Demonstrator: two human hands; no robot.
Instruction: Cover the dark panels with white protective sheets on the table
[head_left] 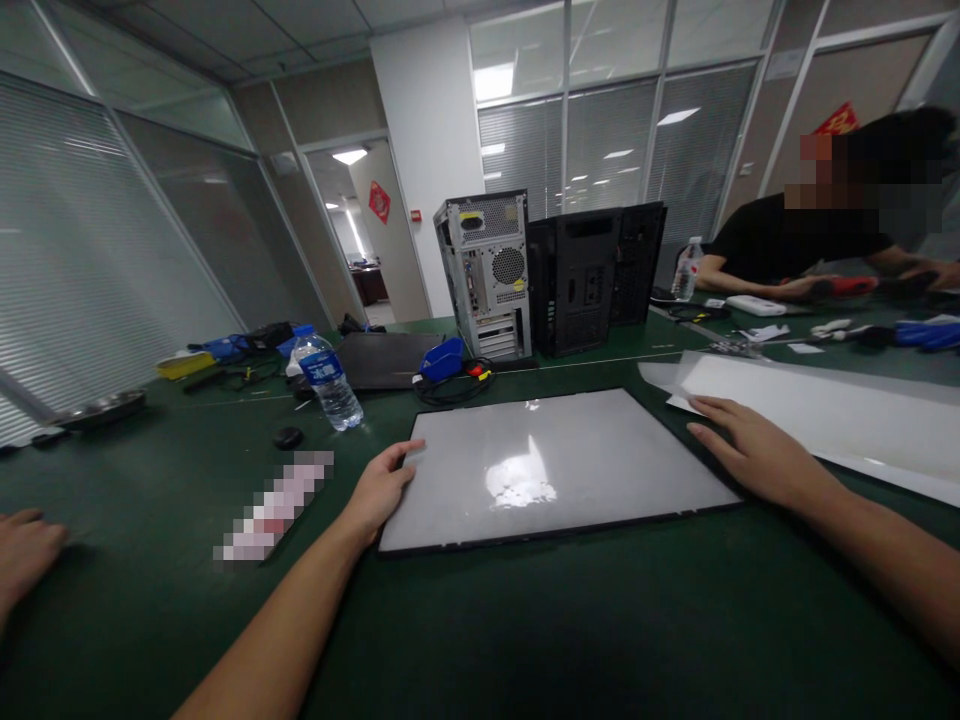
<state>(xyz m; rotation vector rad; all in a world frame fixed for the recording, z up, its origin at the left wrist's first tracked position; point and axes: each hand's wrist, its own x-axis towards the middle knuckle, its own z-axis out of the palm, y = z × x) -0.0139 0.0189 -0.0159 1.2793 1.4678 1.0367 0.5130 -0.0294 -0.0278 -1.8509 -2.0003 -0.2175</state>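
Note:
A flat glossy white panel in a thin black frame (450,480) lies on the green table in front of me, reflecting a ceiling light. My left hand (381,490) grips its left edge, thumb and a finger over the rim. Beyond the panel's right edge is my right hand (739,440), its fingers stretched out and thumb apart. Those fingertips reach the near left corner of some thin white sheets (825,400); whether they press on the sheets I cannot tell.
Behind the panel stand an open computer tower (487,280) and black cases (585,280). A water bottle (328,380) and a black round object (288,437) are on the left. Another person's hand (30,550) rests at far left; a co-worker (795,240) sits at right.

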